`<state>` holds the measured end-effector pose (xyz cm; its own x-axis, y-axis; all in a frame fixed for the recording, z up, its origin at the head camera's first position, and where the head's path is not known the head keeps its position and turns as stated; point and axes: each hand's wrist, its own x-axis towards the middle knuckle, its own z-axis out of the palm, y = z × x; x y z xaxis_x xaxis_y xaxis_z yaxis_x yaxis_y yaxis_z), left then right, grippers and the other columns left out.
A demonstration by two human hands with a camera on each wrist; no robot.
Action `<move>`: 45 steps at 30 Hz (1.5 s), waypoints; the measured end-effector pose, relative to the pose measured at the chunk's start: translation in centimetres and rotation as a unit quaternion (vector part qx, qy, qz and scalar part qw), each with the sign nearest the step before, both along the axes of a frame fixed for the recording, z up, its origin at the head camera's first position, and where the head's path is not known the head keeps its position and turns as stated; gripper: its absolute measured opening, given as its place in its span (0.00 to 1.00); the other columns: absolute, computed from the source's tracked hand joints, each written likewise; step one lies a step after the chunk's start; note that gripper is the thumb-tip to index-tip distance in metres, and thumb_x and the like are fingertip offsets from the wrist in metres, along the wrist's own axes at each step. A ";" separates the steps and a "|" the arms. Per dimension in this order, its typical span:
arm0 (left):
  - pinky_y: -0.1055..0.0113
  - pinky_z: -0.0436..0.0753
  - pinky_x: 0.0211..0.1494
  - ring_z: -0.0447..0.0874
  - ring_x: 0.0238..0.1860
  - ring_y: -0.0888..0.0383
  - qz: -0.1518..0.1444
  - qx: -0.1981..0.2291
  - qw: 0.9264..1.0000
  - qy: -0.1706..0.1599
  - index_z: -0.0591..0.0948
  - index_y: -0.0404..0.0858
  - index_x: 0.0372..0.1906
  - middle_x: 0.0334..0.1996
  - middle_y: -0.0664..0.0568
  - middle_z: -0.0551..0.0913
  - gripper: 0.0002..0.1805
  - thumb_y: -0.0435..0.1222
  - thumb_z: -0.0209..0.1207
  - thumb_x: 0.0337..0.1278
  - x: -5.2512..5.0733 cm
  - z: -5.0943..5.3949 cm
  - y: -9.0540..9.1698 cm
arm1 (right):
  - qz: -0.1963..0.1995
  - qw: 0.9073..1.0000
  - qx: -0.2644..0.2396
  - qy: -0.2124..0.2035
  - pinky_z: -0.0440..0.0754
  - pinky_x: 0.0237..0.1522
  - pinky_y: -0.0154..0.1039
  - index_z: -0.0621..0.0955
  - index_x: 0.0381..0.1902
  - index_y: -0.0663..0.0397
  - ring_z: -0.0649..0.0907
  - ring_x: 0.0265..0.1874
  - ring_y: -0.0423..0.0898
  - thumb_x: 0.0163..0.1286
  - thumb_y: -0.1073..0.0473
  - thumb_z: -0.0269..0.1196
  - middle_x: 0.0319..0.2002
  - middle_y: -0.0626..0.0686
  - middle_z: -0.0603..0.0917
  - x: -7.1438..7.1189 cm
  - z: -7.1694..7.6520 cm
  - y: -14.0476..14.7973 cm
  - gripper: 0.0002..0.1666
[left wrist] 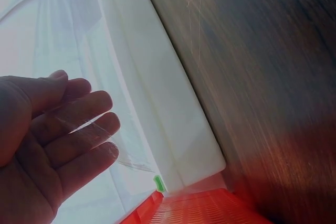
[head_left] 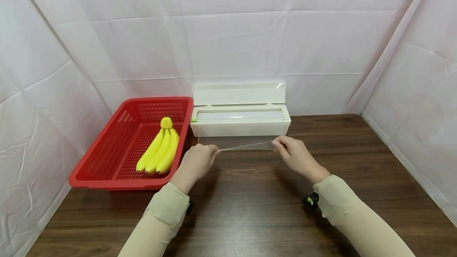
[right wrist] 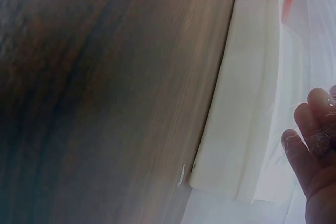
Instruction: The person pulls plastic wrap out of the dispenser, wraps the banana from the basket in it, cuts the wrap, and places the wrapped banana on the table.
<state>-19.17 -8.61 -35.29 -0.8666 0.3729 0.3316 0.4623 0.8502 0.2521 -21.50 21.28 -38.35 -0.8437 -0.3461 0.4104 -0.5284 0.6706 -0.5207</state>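
A sheet of clear cling film (head_left: 246, 146) stretches between my two hands, its near edge drawn into a thin line. My left hand (head_left: 198, 161) pinches one corner between thumb and forefinger; in the left wrist view its other fingers (left wrist: 86, 153) lie against the film. The opposite corner is pinched by my right hand (head_left: 295, 156), whose fingers (right wrist: 300, 156) have film over them in the right wrist view. Behind the hands stands a white cling film dispenser (head_left: 240, 128), lid (head_left: 239, 94) raised, with the film running back toward it. A green slider (head_left: 194, 119) sits at its left end.
Left of the dispenser is a red plastic basket (head_left: 96, 146) holding a bunch of yellow bananas (head_left: 160, 150). Everything stands on a dark wooden table (head_left: 242, 209). White cloth walls (head_left: 235, 43) close in the back and both sides.
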 end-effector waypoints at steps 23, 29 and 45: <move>0.60 0.83 0.33 0.84 0.26 0.55 -0.004 0.006 1.000 -0.009 0.86 0.40 0.36 0.29 0.50 0.87 0.09 0.40 0.59 0.61 1.0 -0.7 -0.2 | -0.004 1.000 0.024 -0.003 0.77 0.33 0.38 0.81 0.37 0.54 0.78 0.28 0.38 0.73 0.53 0.52 0.30 0.46 0.81 0.8 -0.6 -0.1 0.14; 0.61 0.83 0.31 0.82 0.23 0.56 -0.006 0.007 1.000 -0.008 0.86 0.39 0.34 0.26 0.50 0.86 0.09 0.40 0.60 0.60 1.0 -0.8 -0.1 | -0.006 0.999 0.031 -0.002 0.75 0.31 0.37 0.81 0.35 0.52 0.75 0.25 0.37 0.73 0.54 0.52 0.28 0.46 0.81 0.8 -0.5 -0.2 0.13; 0.60 0.82 0.31 0.83 0.24 0.56 -0.003 -0.003 1.000 -0.021 0.86 0.40 0.34 0.27 0.50 0.87 0.08 0.39 0.60 0.59 1.0 -1.4 -0.1 | -0.017 0.998 0.053 -0.040 0.69 0.25 0.34 0.80 0.32 0.52 0.68 0.18 0.38 0.73 0.53 0.52 0.22 0.44 0.75 1.0 -0.6 -0.3 0.14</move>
<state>-18.18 -8.68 -36.69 -0.8773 0.3803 0.2928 0.4569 0.8484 0.2671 -20.53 20.97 -38.99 -0.8844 -0.3546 0.3036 -0.4637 0.7416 -0.4847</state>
